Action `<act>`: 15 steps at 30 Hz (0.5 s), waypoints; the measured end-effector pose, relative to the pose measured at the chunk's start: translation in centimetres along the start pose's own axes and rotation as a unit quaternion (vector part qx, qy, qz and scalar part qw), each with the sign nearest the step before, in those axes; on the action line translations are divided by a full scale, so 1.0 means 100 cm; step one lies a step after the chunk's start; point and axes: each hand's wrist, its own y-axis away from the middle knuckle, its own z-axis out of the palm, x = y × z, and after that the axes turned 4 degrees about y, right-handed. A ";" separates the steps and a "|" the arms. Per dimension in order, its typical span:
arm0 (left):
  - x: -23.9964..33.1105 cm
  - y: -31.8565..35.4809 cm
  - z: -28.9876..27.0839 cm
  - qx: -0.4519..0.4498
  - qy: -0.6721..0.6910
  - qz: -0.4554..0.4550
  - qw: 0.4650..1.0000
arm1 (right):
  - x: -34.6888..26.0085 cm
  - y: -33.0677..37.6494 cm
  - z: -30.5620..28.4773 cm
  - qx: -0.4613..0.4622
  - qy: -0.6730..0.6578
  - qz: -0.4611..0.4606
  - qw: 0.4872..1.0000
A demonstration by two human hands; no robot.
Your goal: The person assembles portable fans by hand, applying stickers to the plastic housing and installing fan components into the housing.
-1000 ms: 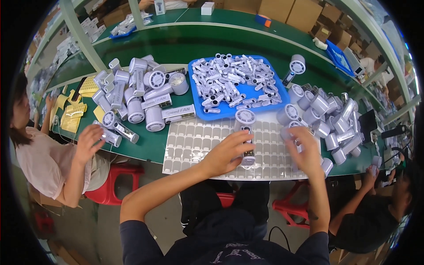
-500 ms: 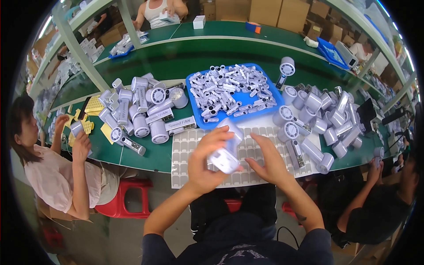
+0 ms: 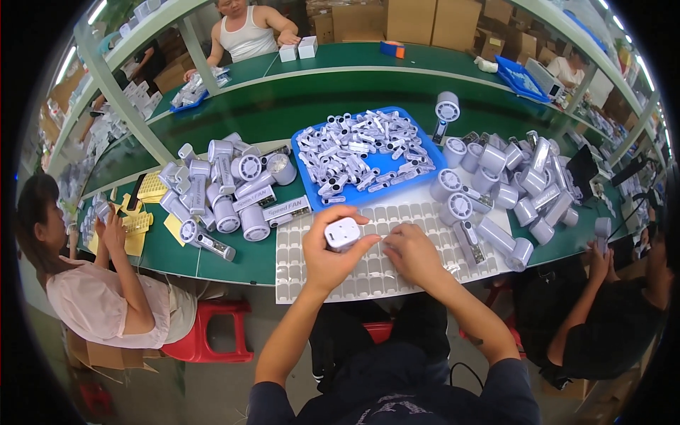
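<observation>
My left hand [image 3: 327, 248] is wrapped round a pale lilac handheld fan [image 3: 343, 233], its white end face turned up toward me. The rest of that fan is hidden behind the end face and my fingers. Just to the right, my right hand [image 3: 415, 256] hovers low over a white sheet with rows of grey rounded labels [image 3: 368, 285]. Its thumb and fingertips are drawn together near the sheet, close to the fan. Whatever they may pinch is too small to make out.
Beyond the sheet stands a blue tray [image 3: 386, 177] of small lilac and black parts. Handheld fans are heaped at left [image 3: 225, 185] and right [image 3: 511, 173], and one fan [image 3: 447, 110] stands upright by the tray. Co-workers sit either side; another person [image 3: 248, 32] is across the bench.
My left hand has turned the fan so its end faces up. My right hand has closed from spread fingers to a pinch over the sheet. The person across has set down a white box.
</observation>
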 end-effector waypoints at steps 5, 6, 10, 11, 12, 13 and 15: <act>-0.001 0.000 0.005 -0.067 -0.114 0.041 0.990 | -0.006 -0.005 0.001 -0.030 0.016 0.039 0.999; -0.008 0.003 0.007 -0.045 -0.095 0.040 0.994 | -0.007 -0.006 0.003 -0.039 0.019 0.051 0.998; -0.010 0.013 -0.001 -0.035 -0.090 0.031 0.995 | -0.012 -0.003 0.009 -0.006 0.010 0.025 1.000; -0.010 0.015 -0.003 -0.051 -0.072 0.007 0.996 | -0.010 0.000 0.012 0.016 0.029 0.008 0.999; -0.010 0.016 -0.003 -0.067 -0.055 -0.017 0.996 | -0.007 0.003 0.014 0.039 0.046 -0.011 0.998; -0.009 0.016 0.000 -0.088 -0.049 -0.032 0.994 | -0.005 0.004 0.015 0.035 0.036 -0.019 0.999; -0.011 0.015 -0.002 -0.136 -0.047 -0.018 0.989 | -0.003 0.003 0.011 0.038 0.021 0.002 0.999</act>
